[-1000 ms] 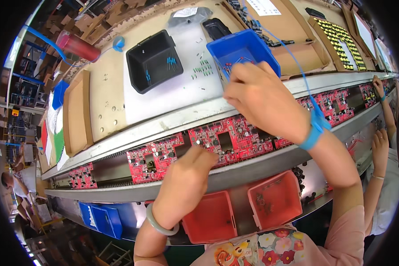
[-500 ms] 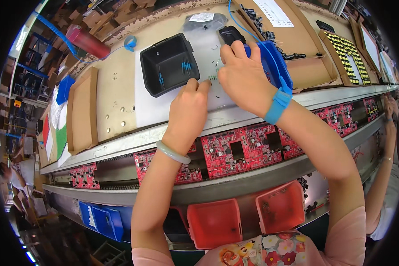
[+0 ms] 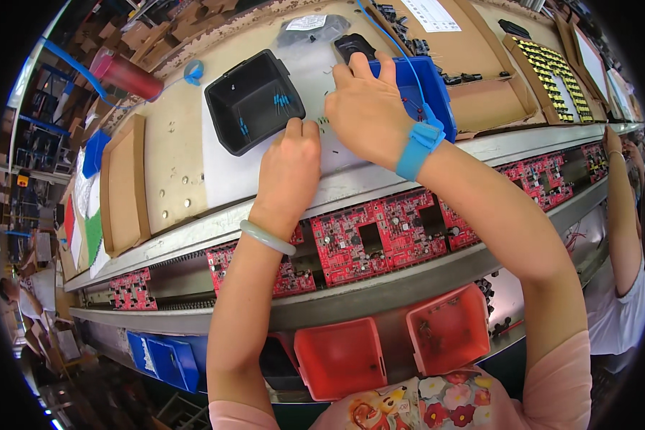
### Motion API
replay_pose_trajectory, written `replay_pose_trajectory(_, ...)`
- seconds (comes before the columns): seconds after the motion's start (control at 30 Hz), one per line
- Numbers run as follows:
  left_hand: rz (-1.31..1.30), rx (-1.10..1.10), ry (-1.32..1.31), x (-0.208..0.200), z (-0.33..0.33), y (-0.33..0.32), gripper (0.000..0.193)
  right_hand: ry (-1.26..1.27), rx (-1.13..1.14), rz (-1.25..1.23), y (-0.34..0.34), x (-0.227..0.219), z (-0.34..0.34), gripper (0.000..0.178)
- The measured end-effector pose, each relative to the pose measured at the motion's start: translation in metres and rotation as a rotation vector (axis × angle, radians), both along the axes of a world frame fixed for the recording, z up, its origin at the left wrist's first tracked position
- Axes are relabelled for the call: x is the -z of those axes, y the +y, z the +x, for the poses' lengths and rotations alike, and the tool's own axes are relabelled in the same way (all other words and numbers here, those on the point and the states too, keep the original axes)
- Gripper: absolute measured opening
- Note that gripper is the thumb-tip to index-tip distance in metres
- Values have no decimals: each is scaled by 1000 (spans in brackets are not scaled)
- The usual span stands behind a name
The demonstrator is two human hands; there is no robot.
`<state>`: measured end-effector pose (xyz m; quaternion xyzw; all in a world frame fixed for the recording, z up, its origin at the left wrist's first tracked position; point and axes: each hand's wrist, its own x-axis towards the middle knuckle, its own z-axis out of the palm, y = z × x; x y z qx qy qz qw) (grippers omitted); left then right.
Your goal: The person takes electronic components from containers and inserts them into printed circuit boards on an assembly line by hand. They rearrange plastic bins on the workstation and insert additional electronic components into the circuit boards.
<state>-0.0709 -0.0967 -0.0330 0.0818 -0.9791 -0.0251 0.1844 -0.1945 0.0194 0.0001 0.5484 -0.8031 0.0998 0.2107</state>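
Note:
My left hand [image 3: 291,166], with a pale bangle on its wrist, is closed at the lower right corner of a black bin [image 3: 231,93]. Blue resistors [image 3: 282,101] with wire leads lie inside that bin. Over the white sheet, my right hand [image 3: 368,113] bends its fingers down in a pinch; its fingertips are hidden. A blue strap [image 3: 413,152] with a cord circles that wrist. Between the hands, small green parts [image 3: 323,122] show on the sheet. What either hand holds is too small or hidden to name.
A blue bin [image 3: 437,93] stands beside my right hand, near a black pouch [image 3: 353,47]. Red circuit boards [image 3: 340,247] line the metal rail in front of me, with red bins [image 3: 340,351] below. Cardboard trays [image 3: 491,111] lie right. Another person's arm [image 3: 623,222] reaches in at far right.
The whole view has shifted, so bench and bins sit a little further left and up. Both hands stay close together beside the black bin. The other person's arm at right has moved up.

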Motion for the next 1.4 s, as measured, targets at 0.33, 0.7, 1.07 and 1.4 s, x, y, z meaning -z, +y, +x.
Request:
replay_pose_trajectory(0.33, 268, 87, 201, -8, 11, -8, 8, 6, -86, -175, 28, -15, -7, 6)
replay_pose_trajectory(0.7, 481, 103, 199, -63, 87, 60, 14, -414, -205, -30, 179, -19, 16, 19)
replay_pose_trajectory(1.07, 619, 91, 18, -46, 112, 86, 16, -376, -203, -1, 175, -1, 8, 20)
replay_pose_trajectory(1.4, 583, 91, 6, -43, 105, 86, 15, -301, -275, 91, 174, -11, 6, 18)
